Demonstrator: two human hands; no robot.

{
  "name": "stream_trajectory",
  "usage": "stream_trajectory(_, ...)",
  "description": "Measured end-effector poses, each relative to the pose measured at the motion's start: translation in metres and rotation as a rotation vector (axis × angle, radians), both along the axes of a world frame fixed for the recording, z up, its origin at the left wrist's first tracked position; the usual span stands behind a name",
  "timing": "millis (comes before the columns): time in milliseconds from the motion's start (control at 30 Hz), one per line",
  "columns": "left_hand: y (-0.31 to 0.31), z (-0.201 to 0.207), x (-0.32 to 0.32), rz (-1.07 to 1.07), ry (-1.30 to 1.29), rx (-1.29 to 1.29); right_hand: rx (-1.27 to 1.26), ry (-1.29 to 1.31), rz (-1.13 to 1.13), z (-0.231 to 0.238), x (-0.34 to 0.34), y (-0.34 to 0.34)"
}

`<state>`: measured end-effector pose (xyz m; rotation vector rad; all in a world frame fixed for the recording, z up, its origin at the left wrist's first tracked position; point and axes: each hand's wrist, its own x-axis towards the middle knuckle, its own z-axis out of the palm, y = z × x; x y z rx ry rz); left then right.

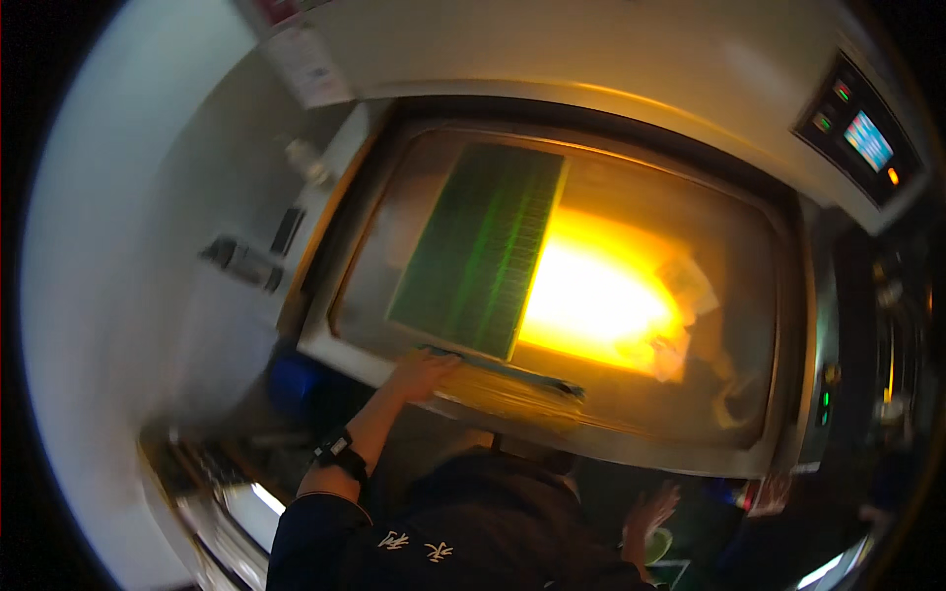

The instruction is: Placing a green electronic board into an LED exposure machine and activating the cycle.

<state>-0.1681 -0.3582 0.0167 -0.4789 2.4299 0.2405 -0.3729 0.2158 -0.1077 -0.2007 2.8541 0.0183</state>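
Note:
My left hand (424, 375) is at the front rim of a framed, lit tray (611, 445), with its fingers closed on the left end of a thin yellowish panel (507, 394). That panel has a dark upper edge and appears nearly edge-on; blur hides its details. Just beyond it, a dark green rectangular board (483, 246) with fine bright lines lies flat on the left half of the tray. Lower right, beside my body, my right hand (650, 512) has its fingers stretched out and holds nothing visible. A round yellow-green thing (658, 544) shows close to that wrist.
A bright yellow glow (601, 295) fills the tray's middle, with pale sheets (690, 286) to its right. A control panel with a screen (867, 143) is mounted at the far right. A dark cylindrical object (242, 264) lies left of the tray.

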Motion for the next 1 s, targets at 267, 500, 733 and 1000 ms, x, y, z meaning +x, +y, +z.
stream_trajectory(267, -0.219, -0.018, -0.143, 0.085, 0.163, -0.004, -0.405, -0.415, -0.814, -0.032, 0.302, -0.032)
stream_trajectory(500, -0.252, -0.068, -0.326, 0.5, 0.324, -0.06, -0.543, -0.064, -0.789, 0.036, 0.305, -0.122)
stream_trajectory(733, -0.186, -0.055, -0.291, -0.011, 0.224, 0.201, -0.62, -0.098, -0.464, 0.131, 0.188, -0.205)
stream_trajectory(1000, -0.081, -0.021, -0.083, -0.228, -0.106, 0.498, -0.266, -0.035, 0.516, 0.169, 0.03, -0.282)
